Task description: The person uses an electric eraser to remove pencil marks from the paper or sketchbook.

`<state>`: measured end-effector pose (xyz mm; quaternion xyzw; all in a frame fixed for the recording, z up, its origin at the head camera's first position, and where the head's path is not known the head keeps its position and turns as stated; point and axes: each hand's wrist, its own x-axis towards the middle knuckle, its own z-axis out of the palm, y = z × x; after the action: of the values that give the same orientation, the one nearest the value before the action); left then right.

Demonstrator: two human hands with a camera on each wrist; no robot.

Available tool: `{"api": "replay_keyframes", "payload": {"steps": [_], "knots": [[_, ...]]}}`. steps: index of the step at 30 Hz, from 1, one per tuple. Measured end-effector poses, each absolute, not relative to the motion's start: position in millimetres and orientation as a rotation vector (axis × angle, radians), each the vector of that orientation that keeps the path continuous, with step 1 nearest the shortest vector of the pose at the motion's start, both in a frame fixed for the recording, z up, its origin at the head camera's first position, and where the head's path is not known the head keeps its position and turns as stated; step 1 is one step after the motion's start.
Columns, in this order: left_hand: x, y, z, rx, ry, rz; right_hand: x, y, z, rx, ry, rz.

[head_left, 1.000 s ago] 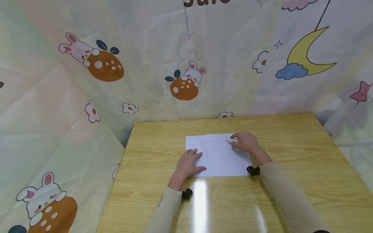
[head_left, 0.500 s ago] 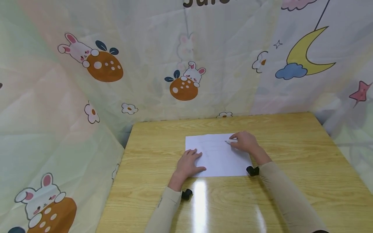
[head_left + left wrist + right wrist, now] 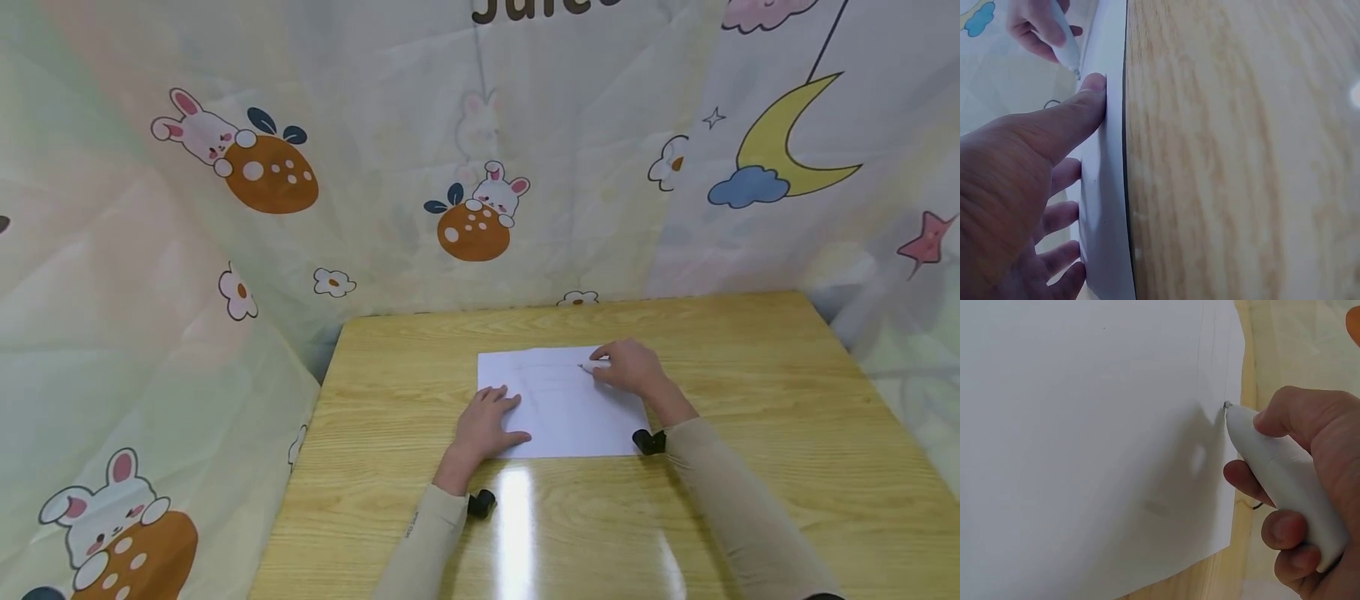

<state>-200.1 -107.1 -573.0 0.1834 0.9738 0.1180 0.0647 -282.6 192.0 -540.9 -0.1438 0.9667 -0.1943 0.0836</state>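
Observation:
A white sheet of paper lies on the table, with faint lines near its far edge. My left hand rests on the sheet's left side, fingers spread and thumb near the front edge. Over the far right part of the sheet, my right hand grips a thick white pen-shaped tool. Its small tip touches the paper beside a faint line in the right wrist view. What kind of tip it has is too small to tell. In the left wrist view the left thumb and fingertips press on the paper.
The wooden table extends around the sheet on all sides. A printed cloth with rabbits and a moon hangs behind the table and along its sides. Black wrist-camera parts sit close to both cuffs.
The tool's tip has crept very slightly left across the paper in my right hand. My left hand has stayed in place on the sheet.

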Motion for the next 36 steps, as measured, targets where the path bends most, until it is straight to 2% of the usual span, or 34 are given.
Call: {"api": "replay_keyframes", "payload": {"steps": [36], "knots": [[-199.9, -108.2, -573.5, 0.517, 2.95, 0.462, -279.5, 189.6, -544.6, -0.43, 2.956, -0.613]]}}
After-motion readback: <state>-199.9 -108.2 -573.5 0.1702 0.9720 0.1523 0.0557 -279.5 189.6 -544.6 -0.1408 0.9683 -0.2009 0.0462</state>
